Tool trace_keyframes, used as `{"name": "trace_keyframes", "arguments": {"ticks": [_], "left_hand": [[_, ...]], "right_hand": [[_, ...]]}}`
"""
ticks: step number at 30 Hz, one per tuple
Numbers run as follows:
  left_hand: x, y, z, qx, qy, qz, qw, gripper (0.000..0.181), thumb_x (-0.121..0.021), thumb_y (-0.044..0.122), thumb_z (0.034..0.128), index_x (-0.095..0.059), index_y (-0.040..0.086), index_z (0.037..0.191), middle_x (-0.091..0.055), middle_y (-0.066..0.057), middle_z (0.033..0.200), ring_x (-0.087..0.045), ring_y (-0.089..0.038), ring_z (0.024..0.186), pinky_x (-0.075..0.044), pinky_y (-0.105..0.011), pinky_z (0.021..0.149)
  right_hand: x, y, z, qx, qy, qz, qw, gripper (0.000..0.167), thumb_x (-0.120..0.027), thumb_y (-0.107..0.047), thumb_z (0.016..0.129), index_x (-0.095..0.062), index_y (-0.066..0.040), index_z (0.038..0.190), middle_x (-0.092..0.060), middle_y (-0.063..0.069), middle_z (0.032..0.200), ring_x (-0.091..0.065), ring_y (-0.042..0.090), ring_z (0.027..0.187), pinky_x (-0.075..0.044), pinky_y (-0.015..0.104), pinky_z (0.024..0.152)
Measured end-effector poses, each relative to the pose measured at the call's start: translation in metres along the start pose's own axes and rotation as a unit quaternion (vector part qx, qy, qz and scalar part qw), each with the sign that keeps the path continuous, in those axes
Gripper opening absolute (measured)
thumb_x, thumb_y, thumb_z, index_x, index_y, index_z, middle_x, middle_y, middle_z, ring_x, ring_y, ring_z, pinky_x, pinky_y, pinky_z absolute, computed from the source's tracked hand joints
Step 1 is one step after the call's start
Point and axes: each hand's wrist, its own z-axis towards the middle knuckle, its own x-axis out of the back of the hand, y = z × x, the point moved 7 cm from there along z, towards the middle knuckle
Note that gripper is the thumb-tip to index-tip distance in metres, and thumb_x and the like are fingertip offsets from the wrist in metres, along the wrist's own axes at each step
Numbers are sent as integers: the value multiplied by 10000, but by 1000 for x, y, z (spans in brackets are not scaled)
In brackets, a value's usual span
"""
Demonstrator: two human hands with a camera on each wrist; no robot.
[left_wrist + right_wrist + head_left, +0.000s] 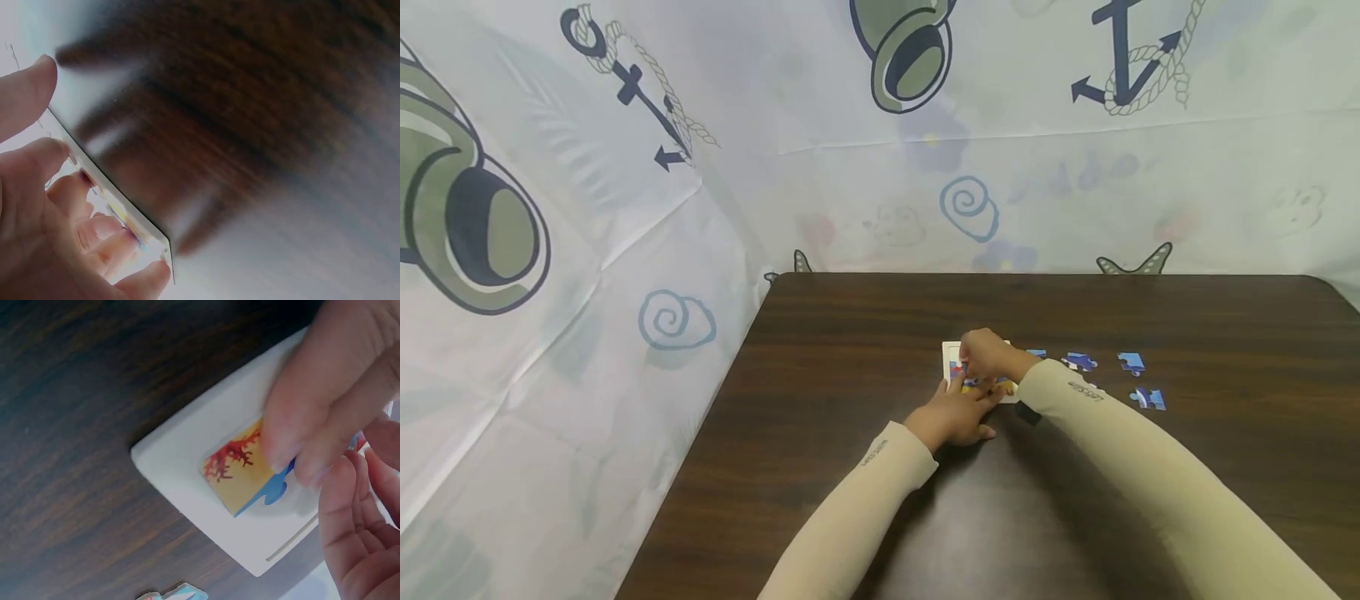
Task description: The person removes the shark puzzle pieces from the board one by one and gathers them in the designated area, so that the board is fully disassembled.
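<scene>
A white-framed jigsaw puzzle board lies on the dark table under both hands, partly hidden by them. My left hand rests on its near edge, fingers spread. From the right, my right hand reaches over the board with fingers bent down. The right wrist view has its thumb and finger close together at a dark blue bit of puzzle piece, mostly covered. Beside them lies a yellow piece with red coral, inside the white frame. In the left wrist view, the left fingers lie along the board's rim.
Several loose blue puzzle pieces lie right of the board, with another small group nearer me. The brown wooden table ends at a white patterned cloth behind and to the left.
</scene>
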Motion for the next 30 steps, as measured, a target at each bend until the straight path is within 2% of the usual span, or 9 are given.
{"name": "trace_keyframes", "arguments": {"ticks": [2,5,8,9,11,14,17,23,30], "left_hand": [[-3,0,0,-2,-16,-19,10000,669,-480,451,955,-140,340,1520,-62,121,1618,-88,-321,1502,-174,-501,1206],[-3,0,1,31,49,84,9999,684,-487,465,949,-129,348,1520,-61,134,1616,-90,-325,1500,-183,-506,1201],[-1,-1,2,71,92,144,9998,690,-492,474,944,-132,351,1519,-61,147,1614,-93,-330,1500,-187,-508,1197],[0,-1,3,79,100,146,9998,689,-494,474,943,-135,351,1519,-63,148,1614,-92,-334,1500,-189,-509,1196],[0,-1,2,81,85,120,9999,689,-498,472,942,-141,347,1519,-72,144,1614,-93,-338,1499,-191,-510,1195],[-1,0,1,85,30,55,9999,688,-501,466,942,-146,344,1519,-78,137,1615,-77,-347,1500,-187,-511,1197],[-1,0,1,115,27,-5,9999,690,-504,470,940,-147,347,1518,-75,138,1614,-50,-348,1503,-164,-510,1204],[-5,0,2,206,78,147,9997,702,-491,510,933,-136,353,1518,-60,140,1616,-12,-327,1509,-94,-537,1211],[-6,1,1,208,58,345,9992,691,-451,517,945,-109,353,1522,-1,145,1616,-56,-298,1512,-113,-532,1211]], "right_hand": [[-10,12,11,122,-25,124,9998,218,-708,-47,779,-665,12,985,-668,132,957,-606,211,833,-536,301,757],[-12,16,15,151,-60,172,9997,190,-683,-37,785,-674,-9,972,-673,117,953,-603,197,803,-533,273,721],[-8,11,9,153,3,222,9996,148,-671,-17,784,-687,-2,930,-664,134,967,-594,208,826,-537,281,730],[-1,1,0,52,-8,117,9999,143,-675,-7,786,-687,13,927,-660,158,983,-596,236,858,-541,311,759],[2,-5,-6,233,128,-53,9996,146,-686,-8,788,-679,37,926,-647,178,975,-588,261,878,-538,334,778],[3,-11,-12,356,169,-199,9990,234,-684,-7,802,-643,78,1015,-642,211,1018,-597,304,940,-530,376,847],[1,-11,-11,234,29,-138,9996,291,-671,1,816,-606,100,1083,-647,223,1070,-618,312,972,-528,394,894],[0,-8,-6,228,44,-47,9997,169,-711,-29,787,-661,48,929,-666,181,995,-618,271,908,-537,352,839],[7,6,-11,239,305,865,9955,91,-613,-34,883,-672,35,895,-683,206,990,-620,205,772,-538,283,694]]}}
